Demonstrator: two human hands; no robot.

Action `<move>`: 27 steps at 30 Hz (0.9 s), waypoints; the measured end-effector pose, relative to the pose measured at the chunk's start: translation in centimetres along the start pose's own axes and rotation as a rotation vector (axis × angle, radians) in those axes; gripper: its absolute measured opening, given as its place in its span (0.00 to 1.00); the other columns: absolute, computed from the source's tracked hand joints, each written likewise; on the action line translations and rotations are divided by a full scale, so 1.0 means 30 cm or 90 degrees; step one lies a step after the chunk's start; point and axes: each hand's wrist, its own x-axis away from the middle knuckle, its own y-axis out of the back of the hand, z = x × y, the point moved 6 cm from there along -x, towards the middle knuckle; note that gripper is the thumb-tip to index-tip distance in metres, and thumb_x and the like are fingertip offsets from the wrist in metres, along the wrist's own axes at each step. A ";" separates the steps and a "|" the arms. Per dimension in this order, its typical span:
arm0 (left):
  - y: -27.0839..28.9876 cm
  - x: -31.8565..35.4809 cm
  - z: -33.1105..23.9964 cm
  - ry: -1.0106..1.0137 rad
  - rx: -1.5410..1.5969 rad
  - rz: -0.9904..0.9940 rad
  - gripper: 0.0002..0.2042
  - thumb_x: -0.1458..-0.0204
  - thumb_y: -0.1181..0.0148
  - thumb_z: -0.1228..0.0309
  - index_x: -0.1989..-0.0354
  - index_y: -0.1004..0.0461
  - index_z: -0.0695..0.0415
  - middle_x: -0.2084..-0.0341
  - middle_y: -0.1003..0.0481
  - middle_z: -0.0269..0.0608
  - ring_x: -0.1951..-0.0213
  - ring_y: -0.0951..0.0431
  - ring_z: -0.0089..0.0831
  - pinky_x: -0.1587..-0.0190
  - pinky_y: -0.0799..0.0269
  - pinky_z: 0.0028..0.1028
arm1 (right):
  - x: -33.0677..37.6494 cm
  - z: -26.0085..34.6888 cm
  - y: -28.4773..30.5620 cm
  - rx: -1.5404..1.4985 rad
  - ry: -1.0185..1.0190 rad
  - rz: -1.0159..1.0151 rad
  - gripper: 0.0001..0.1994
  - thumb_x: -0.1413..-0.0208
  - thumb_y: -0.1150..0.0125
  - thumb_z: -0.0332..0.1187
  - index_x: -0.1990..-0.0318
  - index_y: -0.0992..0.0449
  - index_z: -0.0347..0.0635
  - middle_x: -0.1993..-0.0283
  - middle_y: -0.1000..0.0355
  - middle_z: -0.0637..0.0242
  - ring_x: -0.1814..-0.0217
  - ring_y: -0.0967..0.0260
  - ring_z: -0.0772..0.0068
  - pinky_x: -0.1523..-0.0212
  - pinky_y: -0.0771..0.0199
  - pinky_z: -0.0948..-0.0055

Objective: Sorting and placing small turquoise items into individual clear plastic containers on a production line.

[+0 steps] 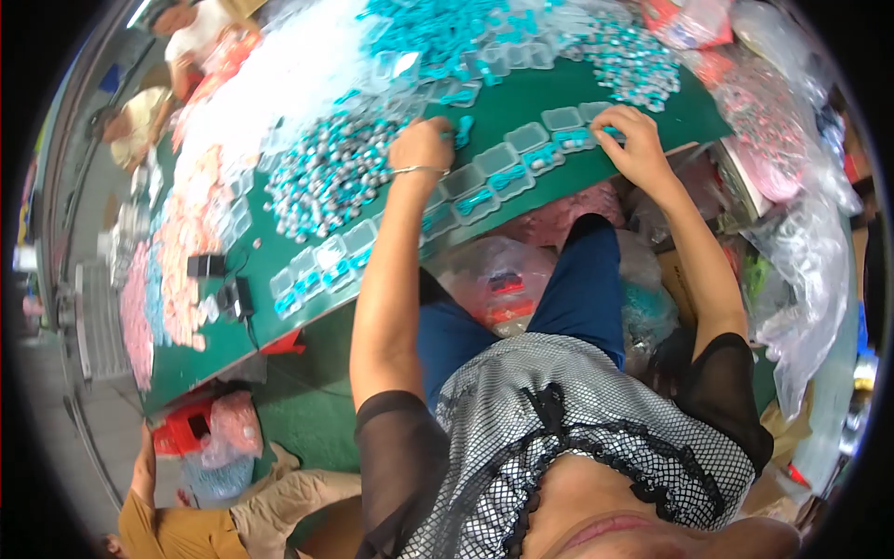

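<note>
The left hand (421, 144) rests knuckles-up on the green bench (652, 102), fingers curled closed around a small teal part (463, 129) at the fingertips. The right hand (636, 140) lies on the bench with fingers bent down onto a clear plastic case (575, 140) holding a teal insert; whether it grips the case cannot be determined. A row of clear cases (484, 182) runs between both hands along the bench edge. A pile of silver-and-teal parts (326, 177) lies just left of the left hand.
</note>
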 end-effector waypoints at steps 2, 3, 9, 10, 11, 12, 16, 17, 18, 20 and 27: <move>-0.034 0.001 0.050 0.020 0.002 0.012 0.09 0.53 0.43 0.69 0.63 0.21 0.46 0.68 0.23 0.49 0.64 0.23 0.48 0.62 0.27 0.43 | -0.005 -0.080 0.024 -0.153 -0.087 -0.038 0.04 0.53 0.39 0.26 0.68 0.24 0.41 0.67 0.27 0.64 0.63 0.29 0.67 0.59 0.32 0.69; -0.030 0.006 0.053 0.004 0.005 -0.003 0.08 0.52 0.44 0.69 0.64 0.22 0.46 0.69 0.23 0.49 0.65 0.23 0.49 0.63 0.27 0.43 | -0.003 -0.122 0.053 -0.146 -0.098 -0.094 0.04 0.52 0.40 0.25 0.67 0.24 0.37 0.69 0.27 0.64 0.67 0.28 0.70 0.63 0.29 0.74; 0.035 -0.004 0.051 -0.011 0.247 -0.012 0.07 0.50 0.44 0.73 0.63 0.24 0.50 0.72 0.22 0.48 0.76 0.22 0.43 0.73 0.28 0.36 | 0.104 -0.452 0.123 -0.101 -0.327 -0.110 0.06 0.51 0.39 0.28 0.64 0.22 0.39 0.68 0.24 0.63 0.69 0.27 0.76 0.65 0.28 0.77; 0.037 -0.001 0.041 -0.013 0.249 -0.012 0.07 0.50 0.44 0.73 0.63 0.24 0.50 0.72 0.22 0.48 0.76 0.22 0.43 0.73 0.28 0.36 | 0.121 -0.475 0.107 -0.078 -0.364 -0.075 0.07 0.51 0.39 0.28 0.64 0.22 0.40 0.67 0.24 0.63 0.69 0.27 0.76 0.65 0.27 0.76; 0.032 0.010 0.052 0.048 0.430 0.004 0.08 0.50 0.43 0.74 0.62 0.24 0.52 0.73 0.23 0.43 0.76 0.23 0.35 0.74 0.30 0.31 | 0.132 -0.481 0.091 -0.055 -0.351 -0.065 0.07 0.52 0.38 0.29 0.64 0.22 0.41 0.68 0.24 0.65 0.70 0.27 0.75 0.65 0.27 0.75; 0.039 0.026 0.048 0.112 0.609 0.022 0.08 0.50 0.42 0.75 0.61 0.24 0.54 0.74 0.23 0.38 0.76 0.23 0.27 0.76 0.31 0.26 | 0.131 -0.472 0.082 -0.055 -0.352 -0.065 0.07 0.52 0.38 0.29 0.64 0.22 0.41 0.68 0.24 0.65 0.70 0.27 0.75 0.65 0.27 0.75; 0.049 0.055 0.041 0.104 0.712 0.017 0.10 0.51 0.40 0.76 0.60 0.24 0.58 0.74 0.27 0.32 0.73 0.26 0.20 0.75 0.31 0.20 | 0.088 -0.394 0.018 -0.055 -0.272 -0.021 0.09 0.53 0.36 0.31 0.63 0.22 0.44 0.68 0.25 0.65 0.69 0.27 0.69 0.67 0.27 0.71; 0.048 0.061 0.045 0.107 0.710 0.014 0.10 0.51 0.40 0.76 0.60 0.24 0.58 0.74 0.27 0.32 0.73 0.26 0.20 0.75 0.31 0.20 | 0.078 -0.380 0.003 0.022 -0.281 0.009 0.08 0.53 0.37 0.34 0.64 0.22 0.46 0.68 0.25 0.65 0.67 0.26 0.67 0.66 0.27 0.68; 0.064 0.072 0.036 0.091 0.712 -0.016 0.10 0.52 0.39 0.77 0.60 0.24 0.59 0.74 0.27 0.32 0.73 0.26 0.20 0.74 0.31 0.20 | 0.067 -0.366 -0.014 0.097 -0.286 0.040 0.09 0.53 0.37 0.36 0.64 0.22 0.47 0.68 0.26 0.65 0.65 0.26 0.65 0.66 0.28 0.64; 0.084 0.087 0.017 0.084 0.707 -0.053 0.11 0.53 0.38 0.77 0.60 0.24 0.60 0.74 0.26 0.33 0.73 0.26 0.20 0.73 0.30 0.20 | 0.060 -0.359 -0.021 0.118 -0.282 0.056 0.09 0.52 0.39 0.39 0.65 0.22 0.49 0.68 0.26 0.66 0.61 0.26 0.63 0.65 0.28 0.59; 0.124 0.151 -0.024 0.158 0.856 -0.028 0.12 0.54 0.35 0.78 0.60 0.27 0.62 0.69 0.23 0.38 0.68 0.23 0.24 0.65 0.26 0.23 | 0.069 -0.345 -0.024 0.095 -0.281 0.009 0.09 0.54 0.36 0.37 0.65 0.22 0.47 0.67 0.24 0.67 0.64 0.25 0.68 0.64 0.27 0.68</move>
